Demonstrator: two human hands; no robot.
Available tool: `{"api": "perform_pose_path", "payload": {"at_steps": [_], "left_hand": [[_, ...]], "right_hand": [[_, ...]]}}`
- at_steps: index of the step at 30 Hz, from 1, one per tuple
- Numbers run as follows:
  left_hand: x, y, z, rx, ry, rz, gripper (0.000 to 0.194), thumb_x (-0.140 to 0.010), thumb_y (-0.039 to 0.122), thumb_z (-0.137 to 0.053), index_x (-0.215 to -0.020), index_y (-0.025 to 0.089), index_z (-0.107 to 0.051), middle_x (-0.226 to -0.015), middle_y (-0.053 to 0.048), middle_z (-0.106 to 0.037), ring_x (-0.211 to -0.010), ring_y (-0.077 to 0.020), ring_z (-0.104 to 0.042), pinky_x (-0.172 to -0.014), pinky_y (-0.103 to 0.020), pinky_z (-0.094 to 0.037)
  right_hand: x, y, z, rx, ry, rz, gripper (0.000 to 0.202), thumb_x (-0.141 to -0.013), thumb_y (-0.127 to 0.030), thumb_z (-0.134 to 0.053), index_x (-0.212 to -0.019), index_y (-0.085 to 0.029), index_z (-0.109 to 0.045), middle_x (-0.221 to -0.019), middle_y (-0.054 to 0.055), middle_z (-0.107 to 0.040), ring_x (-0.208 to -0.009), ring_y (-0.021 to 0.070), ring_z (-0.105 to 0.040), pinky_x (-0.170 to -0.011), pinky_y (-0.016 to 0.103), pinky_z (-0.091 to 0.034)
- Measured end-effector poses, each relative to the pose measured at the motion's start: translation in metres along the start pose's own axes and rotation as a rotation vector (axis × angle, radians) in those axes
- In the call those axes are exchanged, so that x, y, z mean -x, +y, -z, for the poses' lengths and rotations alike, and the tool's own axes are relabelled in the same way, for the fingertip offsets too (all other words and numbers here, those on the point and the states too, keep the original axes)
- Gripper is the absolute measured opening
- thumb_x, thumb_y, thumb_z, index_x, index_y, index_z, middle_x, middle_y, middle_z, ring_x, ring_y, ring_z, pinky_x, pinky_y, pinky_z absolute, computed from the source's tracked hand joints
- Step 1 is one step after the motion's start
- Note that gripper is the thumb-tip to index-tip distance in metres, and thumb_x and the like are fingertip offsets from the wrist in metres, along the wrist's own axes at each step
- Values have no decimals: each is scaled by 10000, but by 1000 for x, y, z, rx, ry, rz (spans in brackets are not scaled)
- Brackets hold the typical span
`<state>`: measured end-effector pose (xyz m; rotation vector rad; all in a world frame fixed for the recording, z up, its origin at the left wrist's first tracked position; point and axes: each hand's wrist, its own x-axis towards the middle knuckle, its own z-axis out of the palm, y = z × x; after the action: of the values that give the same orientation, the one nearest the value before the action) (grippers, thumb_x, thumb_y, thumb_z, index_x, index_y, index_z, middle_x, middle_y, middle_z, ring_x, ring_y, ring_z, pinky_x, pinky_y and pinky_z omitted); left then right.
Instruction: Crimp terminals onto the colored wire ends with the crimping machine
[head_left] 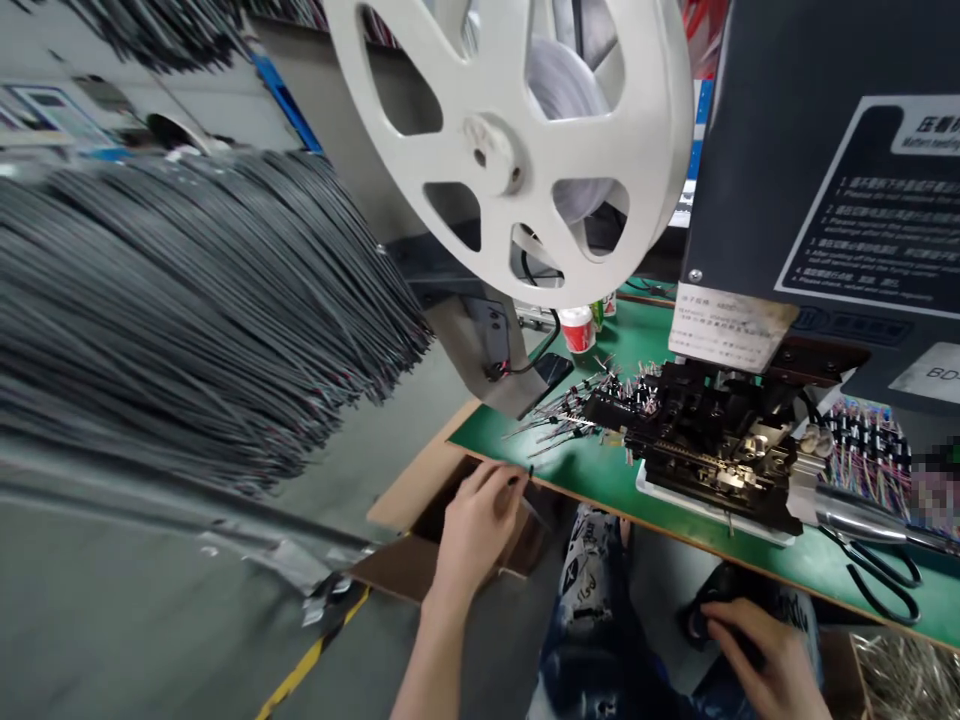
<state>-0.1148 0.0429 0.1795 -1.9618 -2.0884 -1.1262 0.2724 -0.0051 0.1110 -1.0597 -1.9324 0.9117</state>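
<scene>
My left hand [481, 512] is over the front edge of the green-topped table [480, 428], above an open cardboard box. Its fingers are pinched together, with a small dark bit showing at the tips that is too small to name. Low on the right, my right hand [766, 650] is curled over my leg, thumb and forefinger close together; what it holds, if anything, is hidden. Between and beyond both hands stands a crimping press [712, 450] on the tabletop. Bundles of thin wires with black parts [577, 405] lie to its left.
A large white reel [491, 155] hangs above the table. Many grey cables [195, 310] hang on a rack at left. Black-handled scissors [881, 575] lie at the right table edge. A red and white cup [577, 330] stands behind. The cardboard box [405, 565] is below my left hand.
</scene>
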Motion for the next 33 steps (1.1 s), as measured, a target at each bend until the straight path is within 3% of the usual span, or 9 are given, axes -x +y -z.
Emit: {"api": "perform_pose_path", "payload": {"at_steps": [3, 6, 8, 13, 18, 21, 26, 30, 33], "left_hand": [[29, 39, -2, 189, -49, -10, 238, -985, 406, -609, -898, 224, -735, -907, -67, -746, -792, -220, -726, -698, -282, -582], [48, 87, -20, 486, -161, 78, 203, -922, 423, -735, -853, 232, -739, -815, -39, -731, -656, -187, -688, -605, -260, -572], [55, 117, -36, 633, -270, 108, 208, -902, 442, -757, -841, 245, -734, -788, -33, -730, -640, -188, -684, -584, -261, -574], [54, 164, -66, 796, -365, 6, 312, -895, 481, -772, -711, 250, -669, -722, -22, -697, -649, -195, -668, -599, -271, -569], [37, 174, -72, 916, -447, -62, 380, -956, 563, -694, -794, 219, -701, -732, -34, -712, -678, -196, -689, -660, -272, -577], [32, 174, -70, 951, -488, -8, 391, -964, 595, -661, -949, 211, -733, -787, -46, -745, -724, -209, -730, -708, -283, -601], [42, 181, -70, 865, -435, -76, 222, -1001, 363, -648, -855, 229, -747, -781, -41, -776, -725, -210, -747, -706, -277, -606], [52, 188, -72, 865, -332, -122, 166, -988, 216, -645, -853, 230, -740, -775, -28, -771, -701, -193, -740, -691, -258, -593], [50, 186, -71, 937, -362, -97, 179, -989, 223, -651, -836, 211, -744, -758, -30, -761, -692, -188, -726, -685, -253, -575]], "right_hand": [[-24, -23, -24, -154, 80, -8, 194, -1022, -365, -647, -1010, -278, -820, -890, 76, -817, -806, 255, -787, -715, 288, -637], [-51, -47, -34, -280, 72, -32, 236, -1001, -376, -692, -1197, -288, -790, -1026, 90, -795, -877, 253, -751, -780, 325, -621], [-64, -56, -31, -357, 122, -62, 297, -980, -417, -720, -1243, -291, -779, -1116, 102, -776, -958, 265, -736, -806, 337, -611], [-61, -53, -10, -482, 327, -139, 231, -984, -463, -703, -1016, -274, -833, -1005, 79, -788, -972, 263, -726, -866, 360, -590], [-41, -43, 12, -454, 347, -268, 281, -1004, -463, -668, -1065, -233, -819, -832, 61, -800, -766, 234, -739, -710, 326, -587], [-37, -42, 24, -268, 316, -209, 221, -982, -410, -705, -1025, -236, -835, -877, 75, -828, -804, 261, -762, -746, 348, -587], [-36, -36, 28, -116, 267, -146, 155, -931, -356, -773, -1029, -261, -846, -782, 46, -793, -620, 200, -674, -574, 287, -500], [-35, -30, 12, -327, 373, -238, 205, -927, -410, -777, -1052, -252, -814, -773, 24, -744, -515, 120, -543, -456, 218, -400], [-37, -30, 1, -586, 385, -305, 214, -923, -441, -786, -985, -237, -774, -721, -6, -710, -451, 73, -449, -401, 180, -311]]}}
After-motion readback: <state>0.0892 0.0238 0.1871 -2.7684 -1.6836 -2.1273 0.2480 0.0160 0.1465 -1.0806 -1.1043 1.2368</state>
